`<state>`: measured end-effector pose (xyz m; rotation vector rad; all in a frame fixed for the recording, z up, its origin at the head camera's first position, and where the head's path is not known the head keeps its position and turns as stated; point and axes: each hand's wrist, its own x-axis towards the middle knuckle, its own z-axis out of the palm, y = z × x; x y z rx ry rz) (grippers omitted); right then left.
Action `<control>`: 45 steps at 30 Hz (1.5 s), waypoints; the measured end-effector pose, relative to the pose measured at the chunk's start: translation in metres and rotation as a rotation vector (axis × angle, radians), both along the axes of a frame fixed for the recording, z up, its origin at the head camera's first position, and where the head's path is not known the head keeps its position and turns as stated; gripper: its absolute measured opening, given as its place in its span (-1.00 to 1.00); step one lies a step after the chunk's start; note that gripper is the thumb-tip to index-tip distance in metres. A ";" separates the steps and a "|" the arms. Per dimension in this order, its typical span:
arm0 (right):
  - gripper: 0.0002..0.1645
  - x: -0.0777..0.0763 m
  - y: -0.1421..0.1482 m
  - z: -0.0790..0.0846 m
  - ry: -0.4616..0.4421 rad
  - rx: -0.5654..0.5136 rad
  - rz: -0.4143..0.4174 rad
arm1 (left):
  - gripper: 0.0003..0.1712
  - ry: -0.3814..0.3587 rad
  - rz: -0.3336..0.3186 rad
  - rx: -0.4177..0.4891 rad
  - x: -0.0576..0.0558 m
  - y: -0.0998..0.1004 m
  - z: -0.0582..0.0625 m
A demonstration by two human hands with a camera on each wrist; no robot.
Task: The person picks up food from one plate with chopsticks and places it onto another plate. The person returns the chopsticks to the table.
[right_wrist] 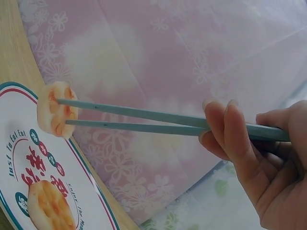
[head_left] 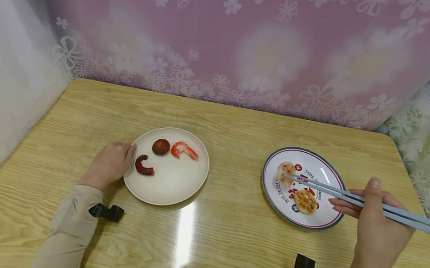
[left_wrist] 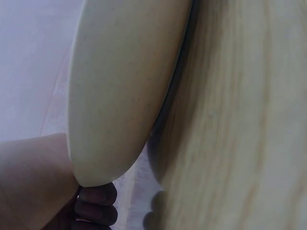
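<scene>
My left hand [head_left: 109, 163] grips the left rim of a round cream plate [head_left: 173, 186], thumb at the edge; in the left wrist view its fingers show beyond the plate's side. On that plate lie a red octopus tentacle [head_left: 144, 169], a browned mushroom cap [head_left: 161, 147] and a cooked shrimp [head_left: 186, 151]. My right hand [head_left: 381, 228] holds a pair of blue-grey chopsticks [right_wrist: 144, 114]. Their slightly spread tips are at a pale lotus root slice [right_wrist: 50, 112] over the printed white plate [head_left: 319, 223]. Nearer me on it lies a browner lotus root slice [head_left: 305, 201].
Both plates stand on a wooden table [head_left: 218, 247], the cream one left and the printed one right, with bare wood between. Behind the table hangs a pink flowered curtain [head_left: 230, 38]. Pale cloth flanks both sides. Black camera straps circle both wrists.
</scene>
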<state>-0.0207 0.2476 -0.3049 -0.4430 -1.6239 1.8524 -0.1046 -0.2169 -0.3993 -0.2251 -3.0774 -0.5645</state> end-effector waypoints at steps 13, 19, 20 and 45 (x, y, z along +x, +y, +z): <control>-0.62 -0.001 -0.009 0.000 0.025 0.000 0.045 | -0.56 0.001 -0.001 0.003 0.001 -0.001 -0.002; -0.61 -0.004 -0.019 0.003 0.054 0.001 0.085 | -0.55 0.004 -0.003 0.012 0.000 -0.002 -0.003; -0.61 -0.004 -0.020 0.003 0.063 0.002 0.094 | -0.55 0.004 -0.002 0.011 0.000 -0.002 -0.002; -0.56 -0.016 -0.058 0.005 0.013 0.093 0.256 | -0.53 -0.001 0.001 0.013 -0.001 -0.001 0.000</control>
